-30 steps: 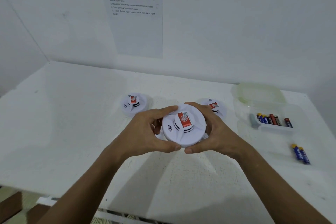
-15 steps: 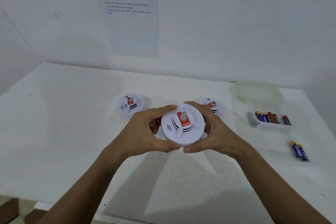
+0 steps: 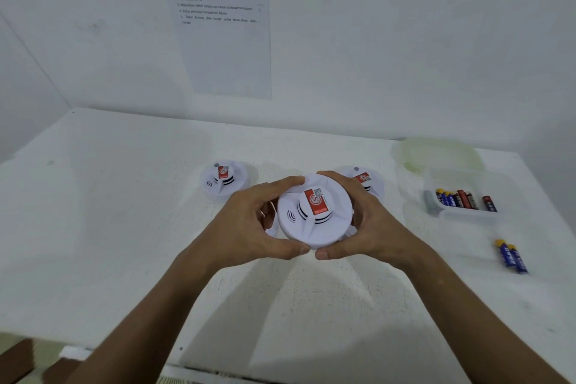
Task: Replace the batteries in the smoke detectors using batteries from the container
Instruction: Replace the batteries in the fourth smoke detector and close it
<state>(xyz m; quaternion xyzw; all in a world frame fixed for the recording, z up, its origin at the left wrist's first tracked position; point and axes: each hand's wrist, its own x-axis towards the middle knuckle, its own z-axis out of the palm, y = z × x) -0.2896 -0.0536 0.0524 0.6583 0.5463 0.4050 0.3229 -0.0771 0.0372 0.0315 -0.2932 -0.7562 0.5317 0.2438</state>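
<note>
A round white smoke detector with a red label is held above the middle of the white table. My left hand grips its left rim, thumb near the front edge. My right hand grips the right rim the same way. A second detector lies on the table behind and to the left. A third detector lies behind, partly hidden by my right fingers. A clear container at the right holds several batteries. Two blue batteries lie loose on the table in front of it.
The container's clear lid lies behind it by the wall. A printed instruction sheet hangs on the wall. The table ends at a near edge by my forearms and meets walls at the back and left.
Both hands keep the same hold on the detector. The detector's label has turned very slightly; the view has shifted a little.
</note>
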